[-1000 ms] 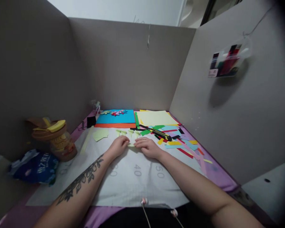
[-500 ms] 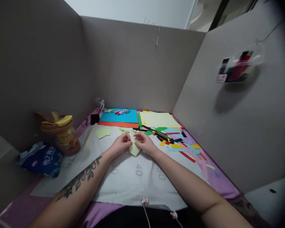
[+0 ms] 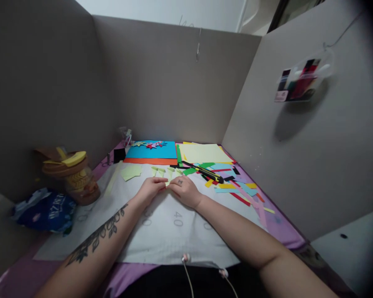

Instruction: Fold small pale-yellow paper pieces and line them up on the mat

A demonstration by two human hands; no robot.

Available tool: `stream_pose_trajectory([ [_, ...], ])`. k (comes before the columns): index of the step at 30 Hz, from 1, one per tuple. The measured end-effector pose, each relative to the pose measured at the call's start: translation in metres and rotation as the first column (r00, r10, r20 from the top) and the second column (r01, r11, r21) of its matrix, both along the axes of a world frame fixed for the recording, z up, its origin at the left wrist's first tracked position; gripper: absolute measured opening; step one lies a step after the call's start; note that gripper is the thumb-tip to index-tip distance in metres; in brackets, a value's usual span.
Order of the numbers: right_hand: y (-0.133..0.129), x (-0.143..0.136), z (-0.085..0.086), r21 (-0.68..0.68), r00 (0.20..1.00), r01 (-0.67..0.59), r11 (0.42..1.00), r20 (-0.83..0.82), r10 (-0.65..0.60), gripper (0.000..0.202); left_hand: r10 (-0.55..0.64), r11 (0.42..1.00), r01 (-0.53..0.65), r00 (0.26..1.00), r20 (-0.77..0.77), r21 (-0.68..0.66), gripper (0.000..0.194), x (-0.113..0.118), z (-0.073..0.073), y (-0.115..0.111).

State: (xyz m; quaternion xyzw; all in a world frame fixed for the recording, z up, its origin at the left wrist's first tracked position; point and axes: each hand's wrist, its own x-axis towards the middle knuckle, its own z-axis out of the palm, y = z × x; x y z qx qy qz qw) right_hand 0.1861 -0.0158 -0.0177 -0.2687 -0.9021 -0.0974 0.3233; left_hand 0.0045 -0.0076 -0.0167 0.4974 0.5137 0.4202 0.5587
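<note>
Mostly hidden by fingers, a small piece of pale green paper [image 3: 168, 183] lies low over the white mat [image 3: 161, 244]. My left hand [image 3: 151, 189] is closed on its left side, fingers pinched together. My right hand [image 3: 185, 191] pinches it from the right, and the fingertips of both hands nearly meet. Just beyond the fingers are several small folded pale green pieces [image 3: 161, 170]. To the left lie pale green paper squares [image 3: 131, 173], overlapping one another.
A yellow-black utility knife [image 3: 207, 171] rests among coloured paper strips [image 3: 233, 190] at right. Behind are a blue sheet [image 3: 152, 153] bearing paper stars and a cream sheet stack [image 3: 202, 153]. A lidded cup [image 3: 81, 178] and blue packet [image 3: 46, 211] stand left.
The pale green paper, earlier showing a pointed end below my fingers, is now mostly covered by them. My right hand has turned over it, back upward. The view has shifted slightly.
</note>
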Motion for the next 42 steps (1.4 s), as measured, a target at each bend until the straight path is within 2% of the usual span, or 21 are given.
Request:
stream_pose_trajectory([
  [4, 0.007, 0.006, -0.005, -0.013, 1.000, 0.027, 1.000, -0.001, -0.027, 0.018, -0.056, 0.998, 0.055, 0.998, -0.036, -0.032, 0.036, -0.001, -0.001, -0.004],
  [9, 0.011, 0.012, -0.006, -0.021, 0.997, -0.031, 0.999, 0.068, 0.032, 0.018, -0.120, 0.991, 0.119, 0.993, -0.020, -0.053, 0.033, -0.001, 0.000, -0.013],
  [11, 0.012, 0.010, -0.005, -0.014, 0.992, -0.044, 0.999, 0.116, 0.045, 0.017, -0.156, 0.988, 0.154, 0.979, -0.128, -0.032, 0.032, -0.005, 0.003, -0.019],
  [13, 0.011, 0.008, -0.004, -0.016, 0.983, -0.045, 0.999, 0.176, 0.047, 0.018, -0.199, 0.969, 0.239, 0.907, -0.372, 0.062, 0.028, -0.011, 0.006, -0.027],
  [15, 0.008, 0.006, -0.003, -0.026, 0.973, -0.038, 0.999, 0.226, 0.043, 0.018, -0.173, 0.890, 0.390, 0.769, -0.616, 0.238, 0.024, -0.017, 0.010, -0.037],
  [18, 0.004, 0.005, -0.001, -0.078, 0.966, -0.047, 0.996, 0.249, 0.065, 0.016, 0.025, 0.726, 0.536, 0.606, -0.795, 0.431, 0.028, -0.021, 0.016, -0.051],
  [20, 0.005, 0.004, -0.002, -0.165, 0.972, -0.078, 0.983, 0.206, 0.111, 0.012, 0.081, 0.643, 0.615, 0.539, -0.838, 0.457, 0.028, -0.020, 0.018, -0.057],
  [23, 0.012, 0.003, -0.007, -0.311, 0.983, -0.136, 0.941, 0.077, 0.167, 0.016, 0.060, 0.614, 0.671, 0.485, -0.872, 0.416, 0.027, -0.016, 0.019, -0.059],
  [27, 0.025, 0.000, -0.013, -0.374, 0.988, -0.147, 0.916, -0.015, 0.153, 0.016, 0.061, 0.635, 0.672, 0.447, -0.892, 0.380, 0.026, -0.016, 0.015, -0.057],
  [30, 0.029, 0.000, -0.013, -0.399, 0.983, -0.182, 0.899, -0.043, 0.179, 0.014, 0.072, 0.633, 0.664, 0.461, -0.884, 0.398, 0.028, -0.018, 0.012, -0.057],
  [33, 0.025, 0.004, -0.010, -0.434, 0.970, -0.241, 0.868, -0.074, 0.232, 0.012, 0.044, 0.571, 0.717, 0.460, -0.887, 0.400, 0.034, -0.020, 0.013, -0.057],
  [36, 0.021, 0.009, -0.006, -0.490, 0.972, -0.236, 0.839, -0.100, 0.214, 0.007, 0.004, 0.497, 0.784, 0.427, -0.904, 0.372, 0.039, -0.022, 0.015, -0.057],
  [42, 0.027, 0.007, -0.001, -0.617, 0.987, -0.163, 0.770, -0.098, 0.131, 0.004, -0.040, 0.481, 0.801, 0.428, -0.903, 0.358, 0.041, -0.026, 0.018, -0.059],
])
